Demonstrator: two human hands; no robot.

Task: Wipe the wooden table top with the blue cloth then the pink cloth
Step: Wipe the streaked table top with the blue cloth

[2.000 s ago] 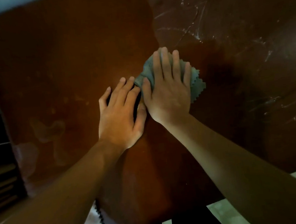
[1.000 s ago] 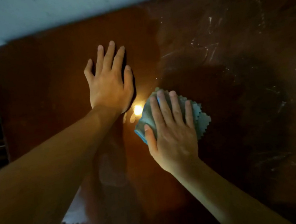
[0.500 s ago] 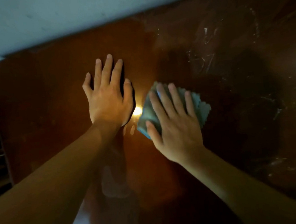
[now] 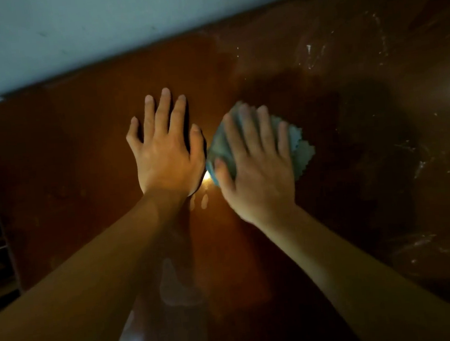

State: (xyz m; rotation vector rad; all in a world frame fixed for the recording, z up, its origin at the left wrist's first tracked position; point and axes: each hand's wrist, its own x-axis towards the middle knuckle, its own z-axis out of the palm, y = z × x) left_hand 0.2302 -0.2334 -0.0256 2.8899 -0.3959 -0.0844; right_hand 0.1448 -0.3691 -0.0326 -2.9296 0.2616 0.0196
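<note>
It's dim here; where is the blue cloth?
In the head view, the blue cloth lies under the right hand, right of centre on the wooden table top.

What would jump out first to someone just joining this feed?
Two bare hands laid flat on the wooden table top at mid-frame: the left hand spread empty, the right hand beside it pressing down the blue cloth, whose zigzag edge pokes out on its right. Between them a small bright glare shines off the wood, and whitish streaks mark the darker right side of the table.
</note>
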